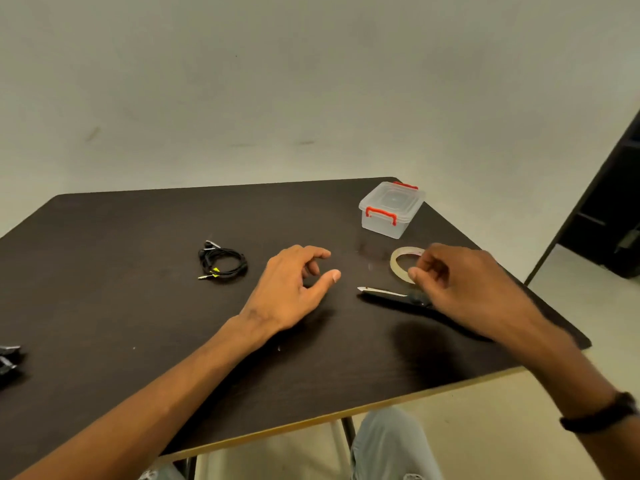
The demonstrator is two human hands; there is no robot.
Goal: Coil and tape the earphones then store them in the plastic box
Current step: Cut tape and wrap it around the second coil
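Observation:
Black earphones (221, 263) lie loosely coiled on the dark table (121, 271), left of centre. My left hand (294, 285) hovers to their right with loosely curled fingers and holds nothing. A clear tape roll (398, 263) lies flat further right. My right hand (460, 282) covers the roll's right rim, fingers curled and thumb tip at the rim; I cannot tell whether it grips the roll. The clear plastic box (391, 209) with red latches stands at the back right corner with its lid on.
Scissors (381, 292) lie just in front of the tape, blades pointing left, handles under my right hand. Some dark objects (8, 358) sit at the table's left edge. A dark cabinet (609, 220) stands on the floor to the right. The table's front edge runs close to my knees.

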